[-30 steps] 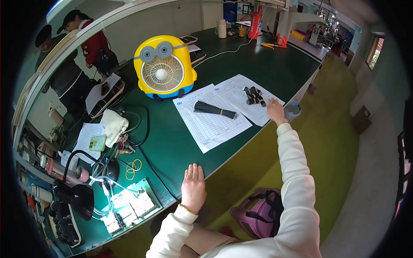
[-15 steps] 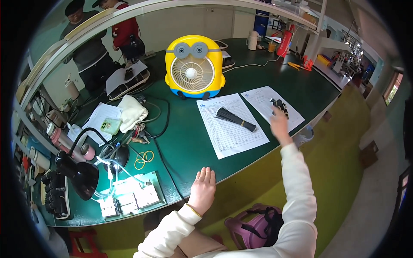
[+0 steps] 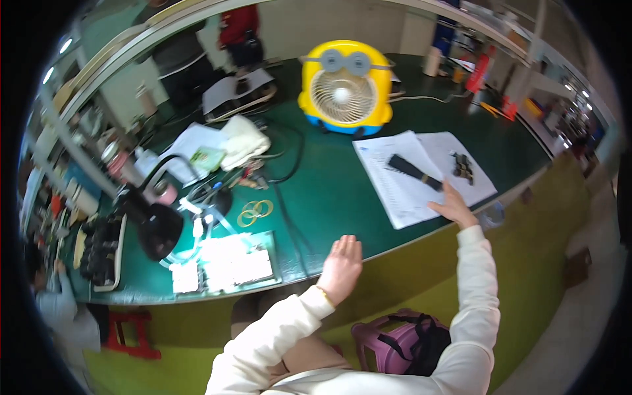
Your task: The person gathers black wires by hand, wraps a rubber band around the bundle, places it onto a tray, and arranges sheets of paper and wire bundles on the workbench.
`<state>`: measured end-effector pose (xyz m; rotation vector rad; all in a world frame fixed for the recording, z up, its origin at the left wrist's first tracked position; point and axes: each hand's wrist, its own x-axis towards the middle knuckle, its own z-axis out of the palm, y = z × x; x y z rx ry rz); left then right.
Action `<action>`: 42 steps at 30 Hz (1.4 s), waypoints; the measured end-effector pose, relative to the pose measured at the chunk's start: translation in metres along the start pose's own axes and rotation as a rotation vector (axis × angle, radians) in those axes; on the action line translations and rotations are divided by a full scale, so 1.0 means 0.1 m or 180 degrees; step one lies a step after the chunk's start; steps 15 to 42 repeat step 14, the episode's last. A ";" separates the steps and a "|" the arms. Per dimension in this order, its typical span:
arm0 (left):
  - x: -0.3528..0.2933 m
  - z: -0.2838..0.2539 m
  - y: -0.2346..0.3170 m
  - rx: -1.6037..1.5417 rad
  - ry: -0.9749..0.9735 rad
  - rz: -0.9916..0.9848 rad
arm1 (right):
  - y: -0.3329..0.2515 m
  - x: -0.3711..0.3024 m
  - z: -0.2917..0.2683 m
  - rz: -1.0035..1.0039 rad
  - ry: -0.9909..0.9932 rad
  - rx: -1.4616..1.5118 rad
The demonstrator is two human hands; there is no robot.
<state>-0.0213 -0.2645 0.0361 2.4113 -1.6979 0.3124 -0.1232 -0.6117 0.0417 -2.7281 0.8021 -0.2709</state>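
Note:
My right hand (image 3: 455, 207) is over the near edge of the printed sheets, thumb and fingers apart. Its fingertips are by the banded end of a bundle of thin black strips (image 3: 409, 168); whether they touch it I cannot tell. The bundle lies across the left sheet (image 3: 394, 205) and the edge of the right sheet (image 3: 479, 187). On the right sheet sits a small cluster of short dark pieces (image 3: 463, 168). Resting at the table's front edge, my left hand (image 3: 342, 268) has its fingers stretched out flat, holding nothing.
A yellow fan (image 3: 345, 89) stands at the back of the green table (image 3: 322, 197). Left of my hands, a black lamp (image 3: 155, 227) lights a metal fixture (image 3: 234, 263) with tubes. Yellow rings (image 3: 255, 212) lie behind it. A pink stool (image 3: 395, 345) is below.
My right hand has moved from the dark cluster to the strip bundle's banded end. The two sheets, apart before, now meet or overlap. My view has shifted; my left hand stays at the table edge.

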 end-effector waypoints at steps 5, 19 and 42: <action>-0.05 0.07 -0.02 0.0188 0.0070 0.0011 | -0.94 -0.05 -0.37 0.1052 0.0161 -0.0532; -0.17 -0.04 -0.14 -0.0260 0.0224 0.0070 | -4.06 1.04 0.66 -0.2741 0.0137 0.1064; -0.17 -0.04 -0.14 -0.0260 0.0224 0.0070 | -4.06 1.04 0.66 -0.2741 0.0137 0.1064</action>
